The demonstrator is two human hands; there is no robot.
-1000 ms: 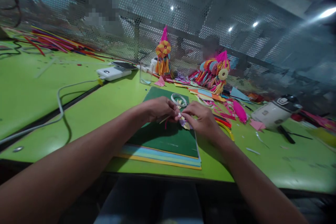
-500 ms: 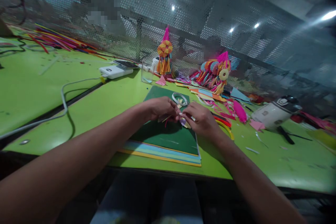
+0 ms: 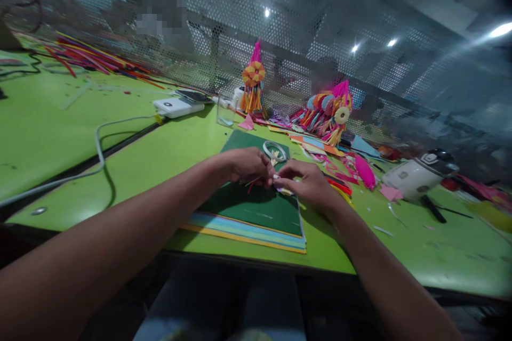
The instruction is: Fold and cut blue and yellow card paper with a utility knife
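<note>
Green worktable (image 3: 48, 133) — perforated metal screen (image 3: 304, 37) behind — bright ceiling lights (image 3: 502, 29).

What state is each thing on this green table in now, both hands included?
left hand: pinching the paper piece
right hand: pinching the paper piece too
paper stack: lying flat, beneath both hands
tape roll: lying flat on the paper stack
power bank: cable plugged in
tall ornament: standing upright
</note>
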